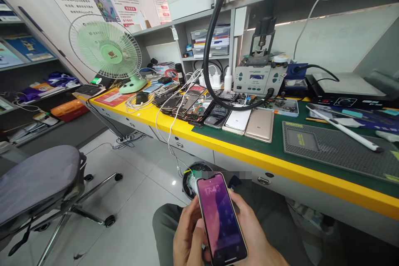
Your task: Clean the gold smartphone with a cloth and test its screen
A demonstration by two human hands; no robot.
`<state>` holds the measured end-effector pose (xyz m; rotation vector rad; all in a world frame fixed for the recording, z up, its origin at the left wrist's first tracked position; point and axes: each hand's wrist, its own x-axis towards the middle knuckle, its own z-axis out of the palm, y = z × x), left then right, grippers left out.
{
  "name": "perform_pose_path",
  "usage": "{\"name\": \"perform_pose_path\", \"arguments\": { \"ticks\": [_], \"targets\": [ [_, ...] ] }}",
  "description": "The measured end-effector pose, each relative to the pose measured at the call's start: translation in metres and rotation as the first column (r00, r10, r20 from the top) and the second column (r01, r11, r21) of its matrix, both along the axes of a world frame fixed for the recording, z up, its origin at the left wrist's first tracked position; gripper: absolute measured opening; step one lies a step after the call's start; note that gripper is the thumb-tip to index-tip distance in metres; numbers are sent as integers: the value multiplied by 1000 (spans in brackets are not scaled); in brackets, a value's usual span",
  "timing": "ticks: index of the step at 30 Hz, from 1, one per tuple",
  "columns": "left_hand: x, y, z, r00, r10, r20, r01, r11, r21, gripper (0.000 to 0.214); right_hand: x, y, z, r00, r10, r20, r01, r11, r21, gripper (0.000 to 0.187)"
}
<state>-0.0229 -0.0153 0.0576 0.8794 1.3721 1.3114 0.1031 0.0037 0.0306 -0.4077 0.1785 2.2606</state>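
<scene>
A smartphone with a lit purple lock screen is held low in front of me, over my lap. My right hand cradles it from behind and from the right, fingers wrapped on its edge. My left hand grips its left edge, thumb near the lower screen. A white cable runs from the bench down to the phone's top end.
A yellow-edged workbench carries several phones, a gold phone, a grey repair mat, a soldering station and a green fan. A black bin stands under the bench, an office chair at left.
</scene>
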Motion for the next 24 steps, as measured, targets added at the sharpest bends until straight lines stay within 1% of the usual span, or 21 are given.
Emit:
{"name": "perform_pose_path", "arguments": {
  "ticks": [4,7,11,15,17,21,24],
  "targets": [
    [-5,0,-12,999,-21,26,18,994,104,37,-1,0,-1,1000,-5,5,5,1000,27,64],
    [-7,0,-16,998,-34,47,28,992,124,38,-2,0,0,1000,-6,-2,6,1000,15,62],
    [-8,-1,-17,997,-15,70,5,991,134,37,-1,0,1,999,11,-38,-12,999,-32,62],
    [-7,-5,-17,992,15,128,-23,998,64,35,-1,0,2,998,29,-51,-31,998,-50,70],
    [-6,-5,-17,989,19,147,-27,998,54,34,-1,0,4,998,40,-43,-42,998,-54,72],
    [-5,-3,-14,990,20,140,-33,995,92,31,-1,0,8,998,49,-29,-51,997,-56,74],
    [-6,0,-12,993,-5,120,-11,991,135,32,-1,0,8,997,56,-46,-58,997,-45,74]
  ]
}}
